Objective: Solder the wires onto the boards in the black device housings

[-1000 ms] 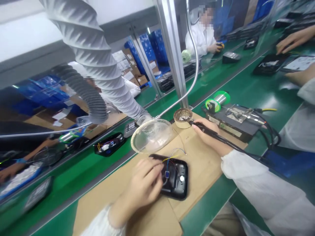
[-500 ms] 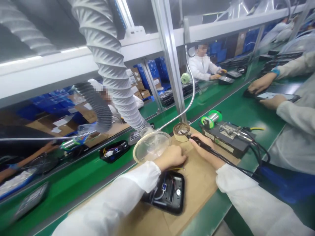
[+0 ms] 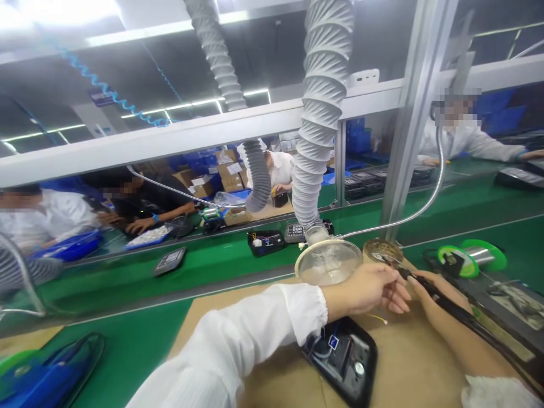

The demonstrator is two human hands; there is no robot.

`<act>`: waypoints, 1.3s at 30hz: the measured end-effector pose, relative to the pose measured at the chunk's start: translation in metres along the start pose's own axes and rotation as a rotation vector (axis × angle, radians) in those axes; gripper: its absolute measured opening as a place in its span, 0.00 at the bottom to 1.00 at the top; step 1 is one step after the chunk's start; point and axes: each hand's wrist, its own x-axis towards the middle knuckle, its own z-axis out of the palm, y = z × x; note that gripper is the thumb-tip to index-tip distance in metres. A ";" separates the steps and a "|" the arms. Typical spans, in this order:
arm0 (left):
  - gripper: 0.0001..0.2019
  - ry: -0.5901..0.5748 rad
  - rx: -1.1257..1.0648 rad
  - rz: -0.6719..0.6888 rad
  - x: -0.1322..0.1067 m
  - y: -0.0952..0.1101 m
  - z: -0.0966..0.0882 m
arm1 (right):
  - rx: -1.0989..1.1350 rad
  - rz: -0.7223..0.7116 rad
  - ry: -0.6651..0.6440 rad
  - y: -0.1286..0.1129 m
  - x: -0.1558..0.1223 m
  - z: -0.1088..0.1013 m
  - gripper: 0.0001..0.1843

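My right hand (image 3: 442, 300) is wrapped around the black handle of a soldering iron (image 3: 425, 283). The iron's tip points into a small round tin (image 3: 369, 250) with brownish, crusted contents. Close beside the iron is my left hand (image 3: 369, 289), its fingers loosely bent and apart, with nothing visible in them. Below the left wrist lies an open black device housing (image 3: 369, 354), inner side up, with a small blue board, wires and a round silvery part. A thin yellow wire (image 3: 378, 318) sticks out beneath the left hand.
A clear round hood (image 3: 329, 263) hangs from a ribbed grey duct (image 3: 321, 130). Brown board (image 3: 416, 357) covers the bench. At right stands a solder spool (image 3: 480, 256). Housings (image 3: 266, 243) and a display unit (image 3: 170, 262) lie on the green belt (image 3: 127, 297); several people sit beyond.
The view has swung left, so bench items appear farther right. My left hand has loosened from a fist and is nearer the iron. The right hand keeps the iron at the tin.
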 end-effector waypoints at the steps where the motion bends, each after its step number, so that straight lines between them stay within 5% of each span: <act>1: 0.10 0.005 -0.050 0.007 -0.006 0.004 -0.001 | -0.018 0.014 0.005 0.002 0.000 0.000 0.27; 7: 0.08 -0.029 -0.006 0.004 -0.055 0.015 -0.016 | -0.055 0.041 -0.025 0.019 0.006 -0.002 0.31; 12: 0.18 0.038 0.635 0.152 -0.105 0.026 -0.032 | -0.021 0.044 -0.021 0.017 0.007 -0.006 0.27; 17: 0.11 0.188 1.254 0.202 -0.136 0.030 -0.052 | 0.030 0.052 -0.025 -0.005 0.003 -0.015 0.24; 26: 0.07 0.225 1.142 0.284 -0.136 0.003 -0.083 | 0.085 0.040 -0.045 -0.024 -0.005 -0.022 0.20; 39: 0.13 0.128 1.110 0.283 -0.136 -0.003 -0.096 | 0.048 0.060 -0.048 -0.034 -0.005 -0.025 0.18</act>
